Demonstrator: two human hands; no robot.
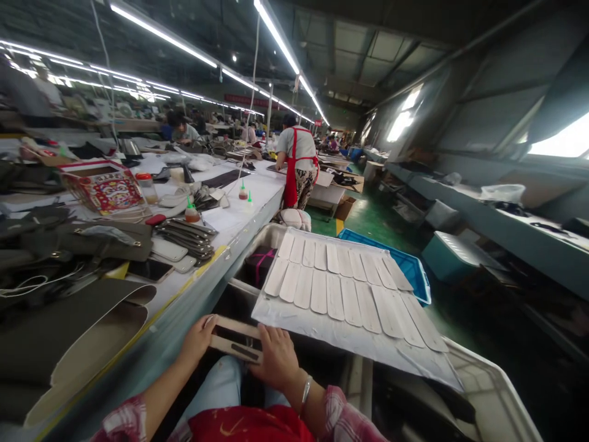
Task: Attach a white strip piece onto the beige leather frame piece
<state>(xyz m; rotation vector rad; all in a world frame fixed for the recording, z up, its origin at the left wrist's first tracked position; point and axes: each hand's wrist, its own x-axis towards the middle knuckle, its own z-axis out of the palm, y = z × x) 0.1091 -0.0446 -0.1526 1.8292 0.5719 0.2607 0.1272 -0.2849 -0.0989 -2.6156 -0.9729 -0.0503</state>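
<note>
Head view, hands: both are low in the frame, over the lap. The left hand point(197, 339) pinches the left end of a small tan panel point(235, 339), fingers curled round its edge. The right hand point(276, 363) lies across the panel's right end, fingers folded over the top, a bracelet at the wrist.

Head view, panel: flat, beige, with two dark slots cut through it. It sits between the two hands, level, just in front of the body and just below the near edge of the white board point(322, 325).

Head view, board: it rests across a pale bin point(488, 393) and carries two rows of pale strips point(343, 282), laid side by side and slightly overlapping. The panel is near it but not touching.

Head view, surroundings: a long workbench point(239, 209) runs along the left with dark leather pieces point(69, 319), glue bottles point(192, 212) and a patterned box point(103, 184). A person in a red apron point(297, 166) stands further down the line. A blue crate point(409, 267) sits beyond the board.

Handling judgement: keep the grip on the panel's ends, so the slots stay clear, and hold it level.

Poor view: whether the right thumb is under the panel I can't quite make out, the fingers cover it.
</note>
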